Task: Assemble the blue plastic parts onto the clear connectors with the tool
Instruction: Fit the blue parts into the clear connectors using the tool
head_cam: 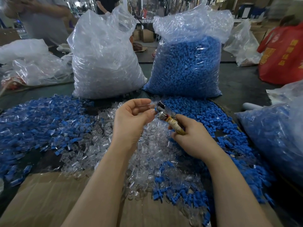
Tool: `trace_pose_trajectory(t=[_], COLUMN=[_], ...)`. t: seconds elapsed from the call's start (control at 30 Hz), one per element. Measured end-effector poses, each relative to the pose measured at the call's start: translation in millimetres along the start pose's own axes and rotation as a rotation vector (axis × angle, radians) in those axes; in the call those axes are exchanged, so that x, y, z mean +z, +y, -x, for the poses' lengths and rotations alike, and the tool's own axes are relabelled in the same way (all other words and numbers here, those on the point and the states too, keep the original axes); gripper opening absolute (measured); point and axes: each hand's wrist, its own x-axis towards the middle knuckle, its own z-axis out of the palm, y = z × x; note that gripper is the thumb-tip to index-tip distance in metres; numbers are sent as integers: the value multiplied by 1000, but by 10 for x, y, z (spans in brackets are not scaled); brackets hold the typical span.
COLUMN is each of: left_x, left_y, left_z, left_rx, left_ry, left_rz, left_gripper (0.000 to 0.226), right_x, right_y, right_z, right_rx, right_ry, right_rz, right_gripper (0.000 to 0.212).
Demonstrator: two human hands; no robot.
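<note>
My left hand [131, 117] is raised over the table, and its fingertips pinch a clear connector [147, 104] against the metal head of the tool [162, 112]. A small blue plastic part [155, 110] sits at the tool's tip beside my left thumb. My right hand [190, 136] grips the tool's tape-wrapped handle [174, 126]. Loose clear connectors [144, 154] lie heaped below my hands. Loose blue parts [205, 115] spread to the right, and a mixed blue-and-clear pile [45, 122] covers the left.
A tall bag of clear connectors [105, 63] and a tall bag of blue parts [186, 66] stand behind the piles. Another bag of blue parts [275, 136] lies at the right. Cardboard [49, 199] covers the near edge. People stand at the back and right.
</note>
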Motion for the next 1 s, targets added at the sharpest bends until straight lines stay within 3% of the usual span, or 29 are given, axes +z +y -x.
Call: trace_pose_trajectory(t=[0.3, 0.47, 0.67, 0.87, 1.0], left_x=[-14, -72, -473, -966, -1169], left_y=[-29, -42, -34, -33, -67], left_z=[-9, -40, -163, -225, -215], left_rx=[-17, -115, -346, -337, -298], left_ry=[-13, 15, 255, 523, 663], left_rz=[11, 75, 597, 1037, 1145], left_gripper=[26, 23, 12, 14, 20], right_x=[19, 58, 19, -29, -51], right_y=[-19, -5, 106, 184, 196], right_z=[19, -13, -35, -18, -1], right_rx=[2, 24, 192, 455, 560], right_ry=[45, 46, 199, 289, 283], right_rz=[93, 145, 271, 418, 497], right_gripper=[17, 12, 5, 14, 17])
